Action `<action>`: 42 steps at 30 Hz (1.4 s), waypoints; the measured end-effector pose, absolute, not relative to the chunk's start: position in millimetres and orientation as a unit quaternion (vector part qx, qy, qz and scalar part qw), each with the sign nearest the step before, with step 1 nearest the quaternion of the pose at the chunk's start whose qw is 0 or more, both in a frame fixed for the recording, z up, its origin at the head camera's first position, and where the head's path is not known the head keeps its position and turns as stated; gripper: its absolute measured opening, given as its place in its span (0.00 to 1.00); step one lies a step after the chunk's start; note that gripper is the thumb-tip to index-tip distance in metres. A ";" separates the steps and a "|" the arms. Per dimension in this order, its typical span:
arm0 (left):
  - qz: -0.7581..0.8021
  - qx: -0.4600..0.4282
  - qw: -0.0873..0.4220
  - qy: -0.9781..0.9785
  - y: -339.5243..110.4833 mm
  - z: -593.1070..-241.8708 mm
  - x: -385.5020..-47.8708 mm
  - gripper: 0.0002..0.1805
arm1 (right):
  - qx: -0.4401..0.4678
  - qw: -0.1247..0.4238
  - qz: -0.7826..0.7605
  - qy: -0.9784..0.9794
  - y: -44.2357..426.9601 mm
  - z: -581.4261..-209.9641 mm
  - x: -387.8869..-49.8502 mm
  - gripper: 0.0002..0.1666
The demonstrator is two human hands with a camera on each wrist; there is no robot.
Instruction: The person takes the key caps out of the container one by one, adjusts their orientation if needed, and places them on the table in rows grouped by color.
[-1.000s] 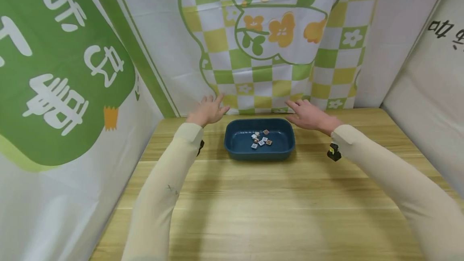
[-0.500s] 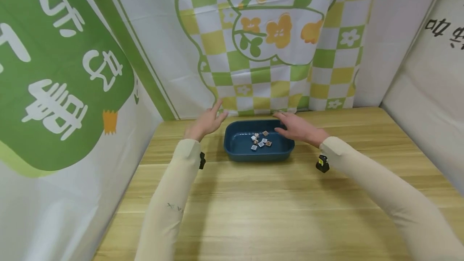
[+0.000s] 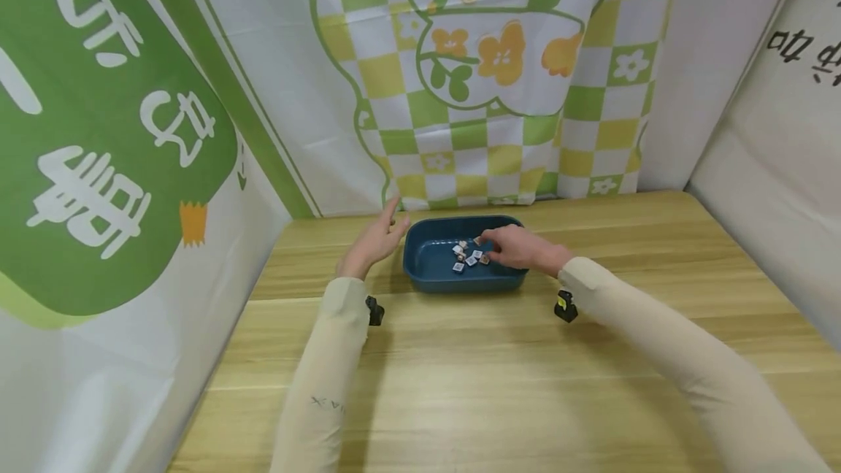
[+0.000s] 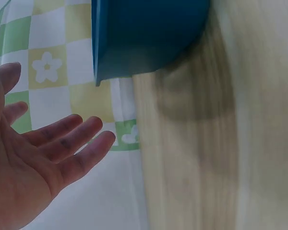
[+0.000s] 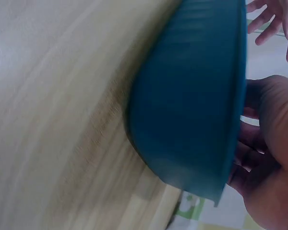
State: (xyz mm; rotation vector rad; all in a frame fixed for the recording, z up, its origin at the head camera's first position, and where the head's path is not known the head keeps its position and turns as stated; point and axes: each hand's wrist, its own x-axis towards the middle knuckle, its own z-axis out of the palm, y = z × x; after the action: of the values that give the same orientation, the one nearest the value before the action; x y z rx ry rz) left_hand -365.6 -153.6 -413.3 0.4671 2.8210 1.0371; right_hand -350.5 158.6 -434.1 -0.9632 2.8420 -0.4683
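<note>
A dark blue rectangular tray [image 3: 420, 283] sits near the back of the wooden table, with several small square tiles [image 3: 471, 260] loose on its floor, some whitish and some brown. Over the tray's right end reaches my right hand [image 3: 519, 247], its fingers bent down toward the tiles; thumb and forefinger look apart beside a brown tile. In the right wrist view, the tray wall hides those fingertips. To the left of the tray hovers my left hand [image 3: 373, 245], fingers extended and holding nothing. The left wrist view shows its palm [image 4: 24, 182] apart from the tray.
The wooden tabletop [image 3: 460, 371] extends toward me in front of the tray. Behind it hangs a green and yellow checked cloth [image 3: 473, 137]. Printed sheets line the left side [image 3: 98, 166] and the right side [image 3: 775, 166]. A black device [image 3: 565, 305] is strapped at my right wrist.
My right hand has moved left and down from beyond the tray's back right corner into the tray. My left hand has lowered slightly beside it. The tiles look unmoved.
</note>
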 end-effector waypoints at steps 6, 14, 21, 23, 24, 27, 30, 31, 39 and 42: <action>0.369 0.134 0.068 0.917 -153.7 -427.7 -358.5 0.37 | -0.319 0.069 -0.128 0.937 151.2 -442.0 -351.0 0.24; 0.398 0.124 0.075 0.906 -151.4 -444.4 -353.5 0.36 | -0.321 0.079 -0.094 0.939 146.3 -449.6 -355.1 0.18; 0.428 0.108 0.073 0.894 -149.0 -451.3 -348.8 0.35 | -0.312 0.087 -0.084 0.942 146.0 -451.2 -356.2 0.16; 0.433 0.106 0.070 0.892 -148.5 -453.3 -347.5 0.35 | -0.309 0.090 -0.086 0.943 144.9 -450.9 -356.1 0.16; 0.436 0.107 0.068 0.891 -148.5 -455.0 -347.1 0.35 | -0.310 0.093 -0.085 0.942 144.4 -450.9 -355.9 0.16; 0.448 0.105 0.073 0.885 -147.5 -459.2 -344.8 0.34 | -0.307 0.103 -0.085 0.942 143.1 -451.1 -355.2 0.17; 0.468 0.094 0.080 0.875 -146.2 -462.9 -342.2 0.34 | -0.302 0.105 -0.082 0.944 141.7 -452.4 -355.3 0.16; 0.476 0.090 0.082 0.871 -145.6 -464.1 -341.6 0.34 | -0.298 0.104 -0.081 0.945 141.3 -452.7 -355.6 0.16; 0.505 0.075 0.079 0.856 -143.4 -471.4 -341.0 0.31 | -0.285 0.100 -0.086 0.950 139.9 -456.2 -359.0 0.14; 0.514 0.076 0.080 0.851 -142.8 -474.2 -342.2 0.31 | -0.280 0.102 -0.090 0.950 139.5 -457.6 -360.5 0.14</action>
State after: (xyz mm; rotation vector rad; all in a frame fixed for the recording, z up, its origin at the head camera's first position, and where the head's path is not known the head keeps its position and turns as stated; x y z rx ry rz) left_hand -342.2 -142.8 -474.2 0.2286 2.5446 1.5381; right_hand -360.5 139.5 -457.6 -0.8278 2.8065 -0.2668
